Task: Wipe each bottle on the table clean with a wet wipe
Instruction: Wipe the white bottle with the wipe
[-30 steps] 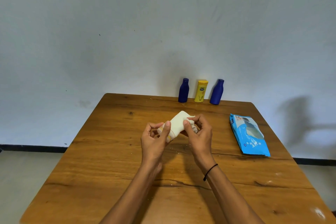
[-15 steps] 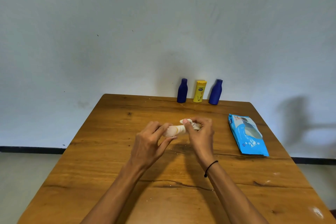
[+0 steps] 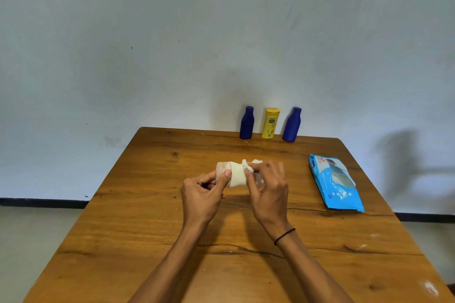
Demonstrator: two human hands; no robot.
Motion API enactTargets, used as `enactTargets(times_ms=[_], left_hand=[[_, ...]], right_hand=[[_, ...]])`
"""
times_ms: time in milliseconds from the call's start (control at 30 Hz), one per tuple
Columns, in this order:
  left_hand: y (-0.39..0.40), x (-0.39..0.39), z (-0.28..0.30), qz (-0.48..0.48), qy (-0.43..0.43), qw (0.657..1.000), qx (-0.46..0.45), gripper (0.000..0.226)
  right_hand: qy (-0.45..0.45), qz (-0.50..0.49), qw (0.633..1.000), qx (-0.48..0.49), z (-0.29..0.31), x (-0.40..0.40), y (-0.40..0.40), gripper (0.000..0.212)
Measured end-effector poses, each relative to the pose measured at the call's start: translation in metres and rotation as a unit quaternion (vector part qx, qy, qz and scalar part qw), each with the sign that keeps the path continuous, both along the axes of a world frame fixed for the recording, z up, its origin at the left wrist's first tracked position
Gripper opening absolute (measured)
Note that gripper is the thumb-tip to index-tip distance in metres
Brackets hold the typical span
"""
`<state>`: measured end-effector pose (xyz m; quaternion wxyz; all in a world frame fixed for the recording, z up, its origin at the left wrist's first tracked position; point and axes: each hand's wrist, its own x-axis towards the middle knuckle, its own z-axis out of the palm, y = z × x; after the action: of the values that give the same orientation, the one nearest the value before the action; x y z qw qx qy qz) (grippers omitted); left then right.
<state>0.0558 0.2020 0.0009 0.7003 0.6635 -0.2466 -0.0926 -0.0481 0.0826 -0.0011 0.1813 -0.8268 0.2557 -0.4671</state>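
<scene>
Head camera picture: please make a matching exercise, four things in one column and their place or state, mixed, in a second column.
Things:
1. yellow bottle
2. wipes pack
3. pale bottle
4. wet wipe

Places or states:
A. lying flat at the table's right side
B. wrapped round a bottle
C. standing between two blue bottles
D. held in both hands

Pairs: 1-C, 2-A, 3-D, 4-B

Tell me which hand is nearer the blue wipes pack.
Right. The right hand is just left of the wipes pack, with bare table between; the left hand is farther left, beyond the wrapped bottle.
</scene>
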Motion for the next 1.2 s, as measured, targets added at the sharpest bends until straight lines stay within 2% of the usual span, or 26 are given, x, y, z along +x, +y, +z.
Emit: enactTargets(times_ms=[200, 267, 433, 500, 633, 733, 867, 933, 1100, 1200], left_hand=[[-0.003, -0.007, 0.000, 0.029, 0.065, 0.997, -0.012, 0.031], [-0.004, -0.011, 0.000, 0.032, 0.085, 0.996, -0.016, 0.029], [-0.007, -0.013, 0.003, 0.033, 0.135, 0.989, -0.044, 0.019], [-0.006, -0.010, 0.004, 0.041, 0.168, 0.983, -0.059, 0.019], [-0.003, -0.003, 0.006, 0.067, 0.219, 0.971, -0.066, 0.027], [-0.003, -0.001, 0.007, 0.068, 0.229, 0.969, -0.056, 0.022], [-0.005, -0.006, 0.006, 0.073, 0.246, 0.964, -0.064, 0.028], [-0.007, -0.009, 0.006, 0.072, 0.261, 0.960, -0.072, 0.029], [-0.009, -0.018, 0.012, 0.068, 0.298, 0.946, -0.104, 0.024], [-0.007, -0.018, 0.016, 0.079, 0.331, 0.934, -0.112, 0.018]], right_hand=[[-0.005, -0.091, 0.993, 0.070, 0.004, 0.003, -0.008, 0.013], [-0.017, -0.095, 0.993, 0.064, 0.006, 0.005, -0.003, 0.014], [0.002, 0.073, 0.997, -0.038, 0.005, 0.010, 0.019, 0.007], [0.021, 0.099, 0.992, -0.076, 0.001, 0.007, 0.018, 0.009], [0.047, 0.056, 0.989, -0.127, -0.012, -0.002, 0.002, 0.015], [0.010, -0.014, 0.998, -0.065, -0.014, -0.005, -0.008, 0.011], [-0.033, -0.067, 0.997, -0.004, -0.008, 0.001, -0.008, 0.012], [-0.033, -0.050, 0.998, -0.016, -0.006, 0.006, 0.003, 0.012], [-0.011, 0.076, 0.990, -0.121, -0.012, 0.007, 0.027, 0.015], [-0.013, 0.089, 0.984, -0.154, -0.018, 0.002, 0.018, 0.019]])
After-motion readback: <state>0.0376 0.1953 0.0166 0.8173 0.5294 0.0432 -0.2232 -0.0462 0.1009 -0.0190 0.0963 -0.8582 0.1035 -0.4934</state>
